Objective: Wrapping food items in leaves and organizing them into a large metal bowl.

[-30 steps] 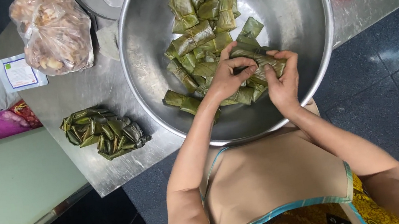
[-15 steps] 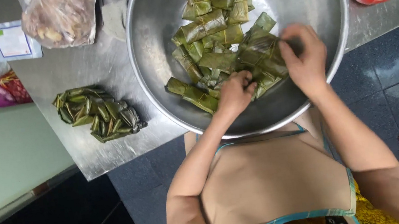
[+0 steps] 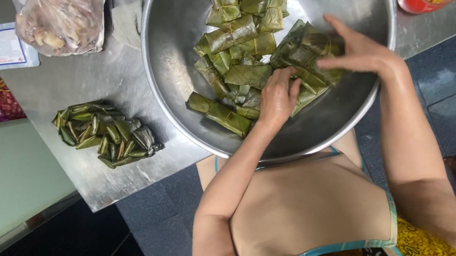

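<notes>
Many green leaf-wrapped parcels (image 3: 240, 44) lie loose in the big round steel bowl (image 3: 173, 65), which overhangs the near edge of the grey metal desk (image 3: 81, 83). The left hand (image 3: 278, 99) is curled down on the parcels near the bowl's near side; whether it actually grips one, I cannot tell. The right hand (image 3: 360, 52) is spread half open, fingers resting on a dark cluster of parcels (image 3: 305, 47) at the bowl's right. One tied bundle of parcels (image 3: 104, 133) already sits on the desk left of the bowl, so by the look of it one lot is finished and most remain.
</notes>
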